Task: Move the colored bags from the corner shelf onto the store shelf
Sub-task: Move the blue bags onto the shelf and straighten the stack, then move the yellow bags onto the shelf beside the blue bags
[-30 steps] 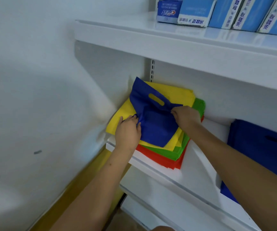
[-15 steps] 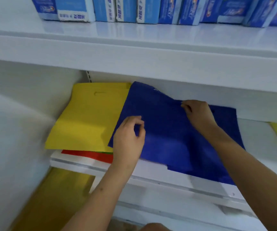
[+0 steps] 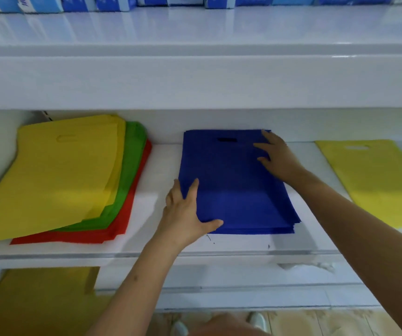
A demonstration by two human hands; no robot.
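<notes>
Two hands flatten the blue bag stack (image 3: pixel 234 185) on the store shelf (image 3: pixel 161 170): left hand (image 3: pixel 185 214) and right hand (image 3: pixel 277 156) press with spread fingers. Left of it, the yellow-topped corner pile (image 3: pixel 57 175) likely needs fetching next.

1. Bright, even, cool-toned light fills the scene.
2. The glossy upper shelf (image 3: pixel 195 27) carries soft reflections of the boxes (image 3: pixel 112 2) on it.
3. A dark shadow band crosses the near half of the blue bags (image 3: pixel 231 180); another dims the yellow bags (image 3: pixel 57 175).
4. Wide-angle distortion bows the shelf edges.
5. Slight blur softens everything, most at the borders.
</notes>
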